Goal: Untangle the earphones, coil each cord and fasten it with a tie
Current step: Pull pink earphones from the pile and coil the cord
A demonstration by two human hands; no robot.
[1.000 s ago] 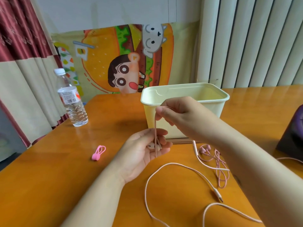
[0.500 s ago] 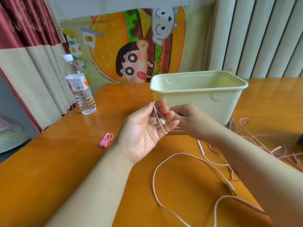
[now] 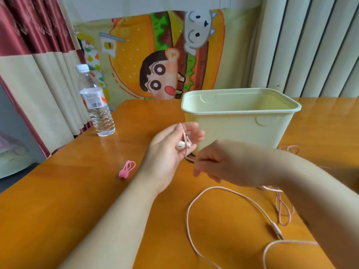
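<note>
We judge the coiling of the first earphone to be in its opening turns. The left hand (image 3: 167,158) lies palm up, its fingers curled round two white earbuds (image 3: 181,145), with a turn or two of pink cord (image 3: 213,187) running over the fingers. At four o'clock of it, the right hand (image 3: 223,166) pinches the same cord between thumb and fingertips, just beside the left palm.

Most of that cord is not yet wound. It trails down to the table (image 3: 77,191) at six o'clock of the hands, where it lies in one wide slack loop with a slim in-line remote (image 3: 275,229) on it. A second cord (image 3: 284,210) lies bunched at three o'clock of that loop, partly hidden by the right forearm; we cannot tell whether the two cross.

The next move calls for the right hand to carry the cord up round the left fingers, feeding slack evenly so the remote does not snag. The tie (image 3: 127,168) waits at nine o'clock of the left wrist, near but apart.

The cord looks thin, limp and faintly braided. The earbuds are smooth, glossy and rounded. The tie is soft pink, seemingly rubbery, doubled into loops. At twelve o'clock stands a matte, pale plastic bin (image 3: 240,111) with rounded corners, and at ten a ribbed clear bottle (image 3: 96,111). The table is varnished orange wood.
</note>
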